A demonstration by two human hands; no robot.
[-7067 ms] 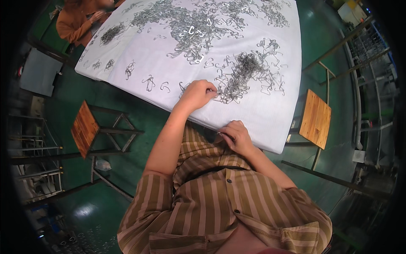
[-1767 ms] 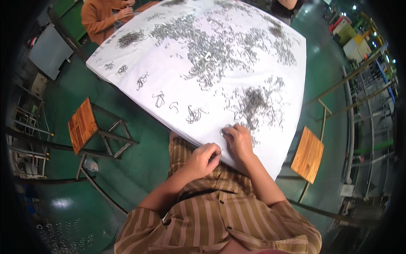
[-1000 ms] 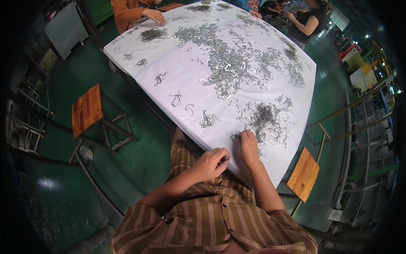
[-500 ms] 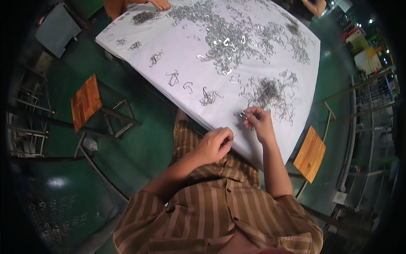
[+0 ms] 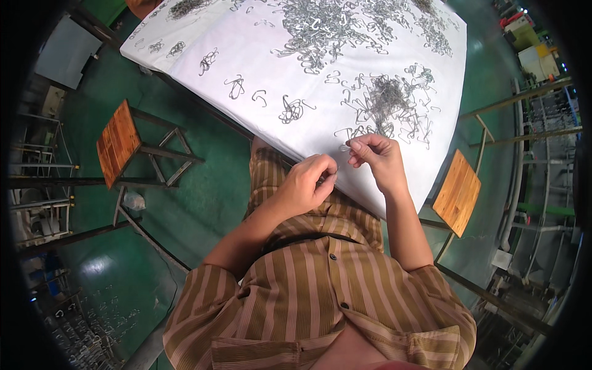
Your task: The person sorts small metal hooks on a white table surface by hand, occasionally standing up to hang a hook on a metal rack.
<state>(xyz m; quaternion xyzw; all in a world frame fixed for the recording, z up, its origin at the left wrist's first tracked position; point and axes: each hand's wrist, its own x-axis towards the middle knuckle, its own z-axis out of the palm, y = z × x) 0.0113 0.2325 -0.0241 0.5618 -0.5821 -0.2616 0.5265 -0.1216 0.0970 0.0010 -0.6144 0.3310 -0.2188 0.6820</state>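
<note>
Right grip (image 5: 379,160) pinches a thin, silvery bent-wire hook (image 5: 345,147) above the white-covered counter (image 5: 243,68); left grip (image 5: 308,184), at its eight o'clock, is curled, contents unclear. Brushing the grey tangled wire-hook pile (image 5: 386,98), at one o'clock, could snag it.

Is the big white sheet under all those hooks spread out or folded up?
Spread out: the white sheet lies wide and mostly flat, with metal hooks scattered over it.

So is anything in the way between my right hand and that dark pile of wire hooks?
Nothing visible blocks it: between your right hand and the dark pile of wire hooks, only loose hooks lie on the white table.
</note>
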